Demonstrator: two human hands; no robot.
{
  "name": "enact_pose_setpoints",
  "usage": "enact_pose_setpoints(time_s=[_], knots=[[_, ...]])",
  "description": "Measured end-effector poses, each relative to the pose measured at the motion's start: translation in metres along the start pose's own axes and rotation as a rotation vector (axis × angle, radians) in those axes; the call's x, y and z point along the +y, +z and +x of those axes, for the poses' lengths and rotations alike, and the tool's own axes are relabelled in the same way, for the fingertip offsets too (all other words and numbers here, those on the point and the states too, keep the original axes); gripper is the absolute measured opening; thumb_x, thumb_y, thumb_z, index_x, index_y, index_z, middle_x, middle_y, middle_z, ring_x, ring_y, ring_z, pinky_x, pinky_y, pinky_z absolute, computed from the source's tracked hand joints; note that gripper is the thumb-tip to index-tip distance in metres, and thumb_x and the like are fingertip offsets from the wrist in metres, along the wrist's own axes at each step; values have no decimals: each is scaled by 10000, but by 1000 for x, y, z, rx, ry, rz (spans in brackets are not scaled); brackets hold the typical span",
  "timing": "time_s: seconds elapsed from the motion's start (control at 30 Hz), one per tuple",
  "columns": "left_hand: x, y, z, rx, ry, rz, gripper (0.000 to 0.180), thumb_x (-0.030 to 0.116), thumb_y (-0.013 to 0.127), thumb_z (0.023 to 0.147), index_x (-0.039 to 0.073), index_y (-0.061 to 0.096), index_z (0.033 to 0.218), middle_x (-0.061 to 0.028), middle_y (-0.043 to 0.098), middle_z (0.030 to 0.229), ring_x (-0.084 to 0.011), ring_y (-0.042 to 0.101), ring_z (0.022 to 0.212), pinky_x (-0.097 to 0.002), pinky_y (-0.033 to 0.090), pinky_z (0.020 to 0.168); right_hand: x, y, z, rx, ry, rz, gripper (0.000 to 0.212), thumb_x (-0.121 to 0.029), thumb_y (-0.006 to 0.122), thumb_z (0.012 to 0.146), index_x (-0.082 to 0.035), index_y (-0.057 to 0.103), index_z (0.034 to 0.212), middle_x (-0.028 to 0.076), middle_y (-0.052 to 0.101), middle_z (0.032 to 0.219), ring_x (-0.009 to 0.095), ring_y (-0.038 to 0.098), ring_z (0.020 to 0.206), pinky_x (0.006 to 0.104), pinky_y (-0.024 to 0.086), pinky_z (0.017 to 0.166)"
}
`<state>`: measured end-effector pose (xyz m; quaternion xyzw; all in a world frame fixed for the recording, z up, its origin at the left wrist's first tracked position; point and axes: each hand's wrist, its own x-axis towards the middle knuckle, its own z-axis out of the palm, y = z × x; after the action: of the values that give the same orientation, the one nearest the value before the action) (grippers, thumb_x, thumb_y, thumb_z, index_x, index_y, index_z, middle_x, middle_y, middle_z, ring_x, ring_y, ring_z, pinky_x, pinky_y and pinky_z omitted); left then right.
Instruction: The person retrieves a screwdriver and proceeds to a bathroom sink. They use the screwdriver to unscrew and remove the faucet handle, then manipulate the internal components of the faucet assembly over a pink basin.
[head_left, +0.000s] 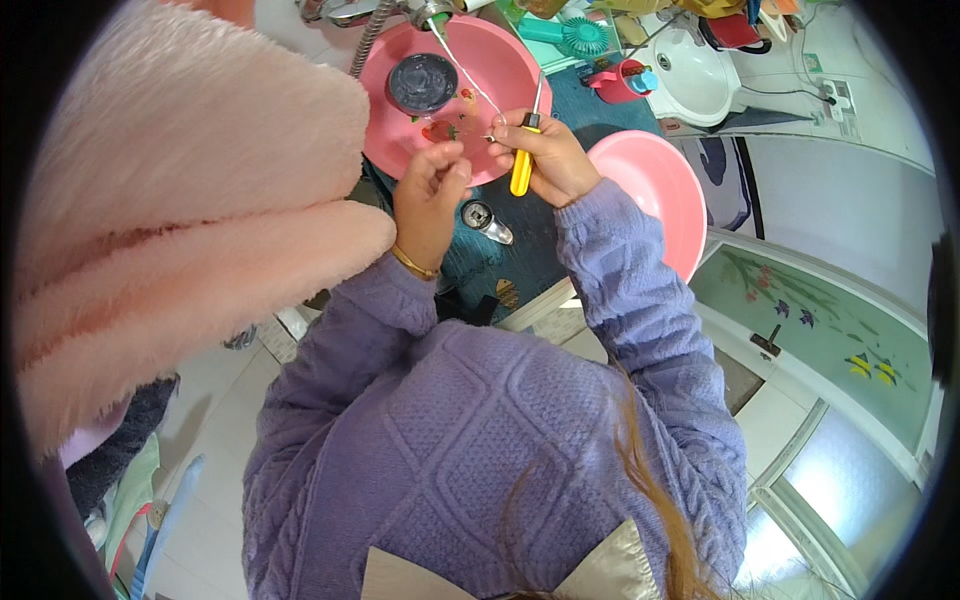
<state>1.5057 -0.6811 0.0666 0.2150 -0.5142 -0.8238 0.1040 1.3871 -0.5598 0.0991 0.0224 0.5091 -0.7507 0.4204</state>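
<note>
In my right hand (550, 160) is a screwdriver (523, 165) with a yellow and black handle, its metal shaft pointing up and away. A small metallic piece (489, 138) shows at that hand's fingertips, too small to name. A thin stream of water (465, 72) runs from the tap (428, 12) down toward these fingers. My left hand (430, 200) is close by on the left, its fingers loosely bent and apart, with nothing visible in them. Both hands are at the near rim of a pink basin (510, 50). Inside it sits a round dark dish (422, 84).
A chrome tap lever (487, 221) lies on the dark counter (590, 105) below my hands. To the right stands a second pink basin (680, 205); beyond are a pink mug (622, 82) and white washbasin (690, 75). Fluffy pink cloth (200, 200) fills the left.
</note>
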Motion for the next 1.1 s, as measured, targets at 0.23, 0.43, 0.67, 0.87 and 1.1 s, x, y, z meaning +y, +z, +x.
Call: enact_pose_setpoints(time_s=[0.23,0.43,0.67,0.87,1.1], knots=[[31,8,6,-77,291,155,229,-37,608,809,-12,565,1033,-71,615,924,-112,592,827,-227,487,731,7,19,-13,-24,-10,105,118,-29,639,810,0,593,915,60,610,798,85,517,585,191,410,463],[50,9,-2,-35,623,617,195,-12,660,755,4,616,945,-86,629,869,-142,611,757,-240,478,669,0,29,-28,-28,-19,162,98,-36,627,816,16,588,890,62,605,782,79,508,572,191,399,446],[52,9,-4,-35,787,737,240,-21,651,754,9,620,990,-91,631,862,-162,607,749,-252,475,653,-6,39,-39,7,-48,134,90,-65,609,832,9,583,877,60,598,751,74,478,509,188,387,436],[53,6,-8,-31,944,842,227,-34,624,768,6,623,992,-109,630,861,-192,610,750,-275,477,646,-3,45,-46,39,-56,193,78,-59,600,832,-4,569,879,61,596,732,78,473,489,196,381,426],[52,9,-18,1,611,563,157,0,598,829,-12,597,986,-59,624,891,-115,584,788,-228,464,677,-5,46,-51,94,-129,128,68,-28,577,826,-3,542,879,83,603,769,76,485,513,203,375,420]])
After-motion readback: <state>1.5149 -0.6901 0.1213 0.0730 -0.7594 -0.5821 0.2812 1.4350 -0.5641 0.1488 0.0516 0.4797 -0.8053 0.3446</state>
